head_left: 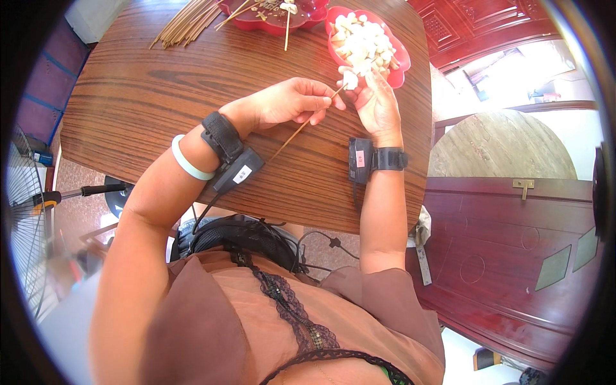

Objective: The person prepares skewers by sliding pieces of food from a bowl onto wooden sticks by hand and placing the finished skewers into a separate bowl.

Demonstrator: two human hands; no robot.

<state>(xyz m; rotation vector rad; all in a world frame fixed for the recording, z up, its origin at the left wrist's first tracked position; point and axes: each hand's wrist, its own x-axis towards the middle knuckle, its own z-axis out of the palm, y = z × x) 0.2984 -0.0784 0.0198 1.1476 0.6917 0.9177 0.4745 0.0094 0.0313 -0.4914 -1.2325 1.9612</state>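
Wood-grained and dark brown, the counter [147, 96] fills the upper middle of the view, its rounded far corner bending with the lens. To its right stand dark red carved furniture [507, 256] and a round wooden tabletop [507, 147]; a fan's wire guard [25, 212] shows at the left edge.

On the far side of the counter lies a red heart-shaped tray [401, 67] heaped with pale white chunks [362, 42], and just left of it a second red tray [276, 19] with a few sticks across it. A loose bundle of bamboo skewers [186, 22] lies further left, well apart from the hands.

Both forearms carry black wrist straps with small devices; the left also wears a pale green bangle [187, 163].

The left hand [289, 102] is curled, fingers pressed together around the upper part of a thin bamboo skewer [298, 131], which slants down and left across the counter toward the wrist. The right hand [375, 102] sits just beside the near rim of the heart-shaped tray, thumb and fingertips pinched on a white chunk [350, 79]. The skewer's tip meets that chunk, right between the two hands, which nearly touch.
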